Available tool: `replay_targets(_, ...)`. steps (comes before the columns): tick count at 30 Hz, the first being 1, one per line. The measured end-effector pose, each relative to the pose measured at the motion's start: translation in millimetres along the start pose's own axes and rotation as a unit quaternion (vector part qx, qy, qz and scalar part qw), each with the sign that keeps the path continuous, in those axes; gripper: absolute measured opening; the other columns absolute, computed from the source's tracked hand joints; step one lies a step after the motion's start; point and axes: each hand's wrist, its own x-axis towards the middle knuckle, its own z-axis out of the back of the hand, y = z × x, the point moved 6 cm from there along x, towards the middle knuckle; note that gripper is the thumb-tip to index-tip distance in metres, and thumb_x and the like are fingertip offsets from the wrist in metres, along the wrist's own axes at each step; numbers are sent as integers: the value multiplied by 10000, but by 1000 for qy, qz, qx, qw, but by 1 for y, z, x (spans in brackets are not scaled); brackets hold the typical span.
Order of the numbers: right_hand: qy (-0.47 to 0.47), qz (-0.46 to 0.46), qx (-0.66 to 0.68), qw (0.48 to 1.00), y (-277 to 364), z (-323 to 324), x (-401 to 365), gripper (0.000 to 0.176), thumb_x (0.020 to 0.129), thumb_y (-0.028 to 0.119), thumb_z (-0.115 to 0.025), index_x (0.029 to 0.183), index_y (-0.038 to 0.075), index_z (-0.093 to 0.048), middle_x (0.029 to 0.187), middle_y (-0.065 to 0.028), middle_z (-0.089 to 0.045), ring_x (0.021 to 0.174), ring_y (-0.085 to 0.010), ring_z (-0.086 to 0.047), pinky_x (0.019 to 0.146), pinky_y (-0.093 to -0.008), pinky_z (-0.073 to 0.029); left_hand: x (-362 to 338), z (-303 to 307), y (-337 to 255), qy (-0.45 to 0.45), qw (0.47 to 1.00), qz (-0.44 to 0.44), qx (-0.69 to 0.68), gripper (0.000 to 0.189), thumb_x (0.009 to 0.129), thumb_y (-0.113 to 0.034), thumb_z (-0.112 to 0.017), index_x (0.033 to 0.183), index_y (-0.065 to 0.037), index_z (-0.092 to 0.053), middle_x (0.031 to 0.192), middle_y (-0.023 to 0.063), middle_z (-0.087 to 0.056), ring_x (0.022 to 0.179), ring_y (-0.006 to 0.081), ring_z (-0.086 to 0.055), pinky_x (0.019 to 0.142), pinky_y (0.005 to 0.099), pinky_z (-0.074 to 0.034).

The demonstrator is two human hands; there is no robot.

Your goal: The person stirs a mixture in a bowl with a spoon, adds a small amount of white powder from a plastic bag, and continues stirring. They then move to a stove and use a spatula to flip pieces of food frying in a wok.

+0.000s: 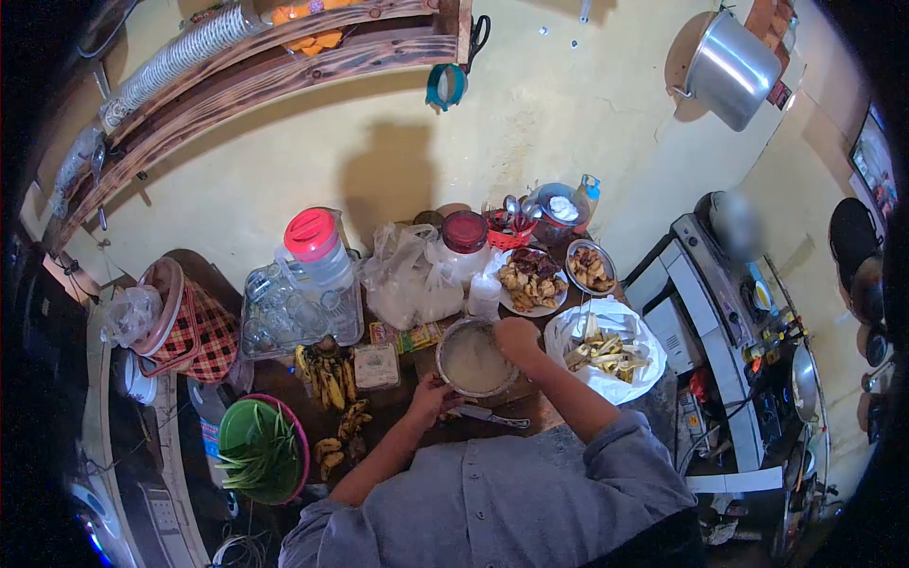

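A round metal bowl (pixel 480 394) with a pale, cloudy mixture in it stands at the table's front. At its lower left side, my left hand (pixel 431 398) grips the bowl with the fingertips against the wall. My right hand (pixel 517 342) is closed over the bowl's upper right rim; whatever it holds is hidden by the fingers. Just below the bowl lies a knife (pixel 490 415), close to my left hand. To the right of my right forearm, a white plastic bag (pixel 646 356) lies opened out with banana peels (pixel 606 352) in it.
Bananas (pixel 327 377) and a clear plastic box (pixel 377 365) lie left of the bowl. Behind it stand a red-lidded jar (pixel 465 232), a plate of fried pieces (pixel 532 280) and a smaller bowl (pixel 591 268). A glass tray (pixel 301 341) holds a red-lidded jug (pixel 318 248). The stove (pixel 720 284) is right.
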Motion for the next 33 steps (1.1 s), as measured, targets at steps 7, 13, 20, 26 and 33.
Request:
replay_targets(7,47,6,27,999,-6,-10,2,135,665,125,-553,710,40,-647,708,-150,-629,665,-302,-628,571,-403,-500,5,4,3,3,1000,4,19,264,817,-35,-526,1038,-30,-382,915,128,-529,732,236,-594,600,327,-543)
replay_targets(13,39,48,11,998,-5,-21,-1,138,669,149,-558,688,39,-639,698,-135,-625,659,-303,-624,569,-406,-497,12,8,7,12,1000,7,-7,247,819,-31,-524,1031,-35,-398,934,126,-514,799,233,-575,625,332,-545)
replay_targets(20,-33,93,23,995,-8,-20,-2,138,669,165,-563,660,50,-638,670,-130,-612,651,-293,-614,551,-407,-480,2,2,0,-2,1000,5,24,251,812,-33,-540,1021,-55,-404,961,98,-502,806,224,-567,638,338,-540)
replay_targets(26,15,115,11,993,-1,-28,-5,143,679,181,-552,639,67,-628,689,-113,-610,687,-280,-610,568,-389,-480,-2,-1,-2,-8,1000,4,12,238,817,-25,-526,1017,-48,-398,963,98,-502,827,223,-566,670,340,-535)
replay_targets(33,-213,307,31,927,10,32,-13,106,690,143,-516,680,99,-612,726,-53,-549,731,-234,-547,585,-373,-449,-1,0,-2,-3,1000,-2,22,250,812,-31,-535,1019,-42,-395,924,108,-530,780,228,-584,623,337,-539)
